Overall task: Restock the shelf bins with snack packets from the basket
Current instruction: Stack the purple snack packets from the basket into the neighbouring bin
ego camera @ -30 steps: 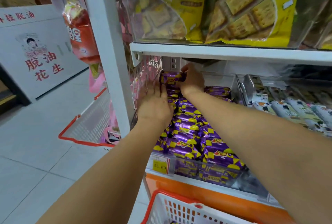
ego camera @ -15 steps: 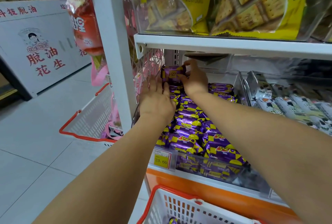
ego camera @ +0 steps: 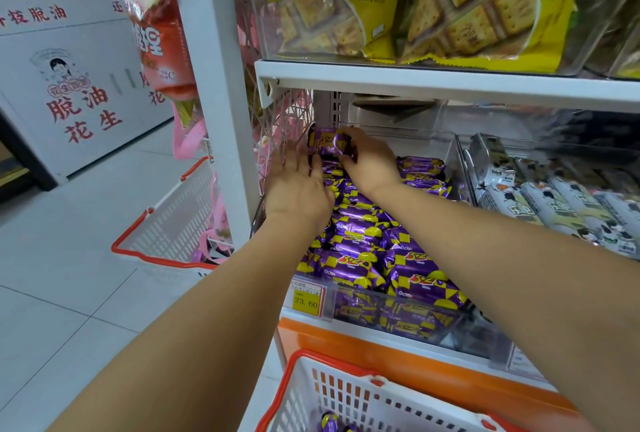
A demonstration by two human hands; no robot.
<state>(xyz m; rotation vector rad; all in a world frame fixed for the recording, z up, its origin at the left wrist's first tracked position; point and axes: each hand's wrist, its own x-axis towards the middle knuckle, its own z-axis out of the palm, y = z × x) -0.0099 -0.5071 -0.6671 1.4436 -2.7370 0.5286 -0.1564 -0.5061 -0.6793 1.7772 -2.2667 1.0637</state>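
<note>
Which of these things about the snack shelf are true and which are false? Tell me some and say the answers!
1. The right hand pinches a purple packet at the back of the bin. True.
2. The left hand holds a packet too. False: its fingers are straight and it grips nothing.
3. The price tag on the bin reads 23.60. True.
4. The basket below the shelf is blue. False: it is white with a red rim.
5. The next bin to the right also holds purple packets. False: it holds black-and-white packets.
</note>
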